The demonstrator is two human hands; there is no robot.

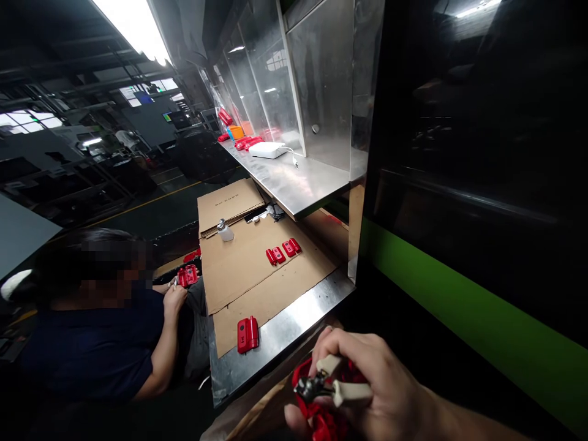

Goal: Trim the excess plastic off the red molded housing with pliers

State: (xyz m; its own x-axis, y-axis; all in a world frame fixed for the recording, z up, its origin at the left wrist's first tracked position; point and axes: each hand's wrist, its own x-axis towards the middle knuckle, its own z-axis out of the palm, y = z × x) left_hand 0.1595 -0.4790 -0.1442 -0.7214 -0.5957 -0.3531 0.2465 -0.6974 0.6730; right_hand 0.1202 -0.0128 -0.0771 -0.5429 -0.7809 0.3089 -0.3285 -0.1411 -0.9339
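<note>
— While the right hand [367,386] sat at the bottom edge of the view, how many red pieces did you count on the cardboard [257,269]?

— Three groups on it: two pairs [283,252] side by side near the middle, and one larger red part [247,334] near the front edge, by the bare metal rim of the bench [294,318]. One small white bottle [225,231] stood at the back of the cardboard. On the steel shelf [298,177] above lay one white box [267,149] with a cable, and a few more red parts [245,143] beyond it (too far off to count).

— And the hands?

— One of the wearer's own showed, the right. It was curled closed around a pair of cutters [328,384] with pale handles, dark jaws pointing left, and a red plastic part [321,398] was bunched under the fingers, low and in front of the bench edge.

— The left?

— Out of view. The red part was half covered by the fingers and cut off by the frame, so its shape was hard to tell; it looked glossy and ribbed.

— Anyone else?

— A person [92,331] in a dark shirt sat at the left, hands closed on another red part [187,275].
</note>
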